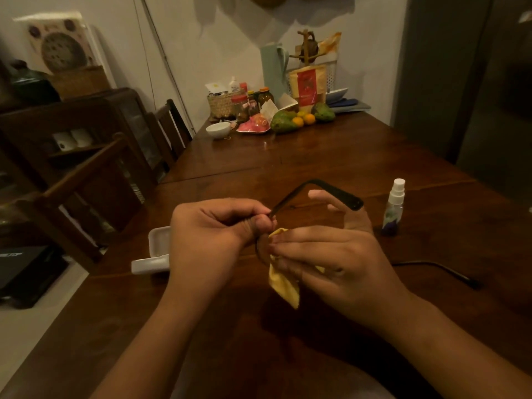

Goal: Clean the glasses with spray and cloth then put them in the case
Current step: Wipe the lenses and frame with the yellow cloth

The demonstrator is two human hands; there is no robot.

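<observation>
Gripping dark glasses (pixel 352 202), arms unfolded, the left hand (pixel 213 226) curls round the frame. The right hand (pixel 325 260) pinches yellow cloth (pixel 283 286) on a lens.

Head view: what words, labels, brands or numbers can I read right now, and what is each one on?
No text can be quoted from this view.
Spray bottle: coloured label, too blurred to read.
Red and tan pouch: print too small to read.
White bottle in the woven basket: label too blurred.
Black box at the left edge: white lettering, unreadable.
</observation>
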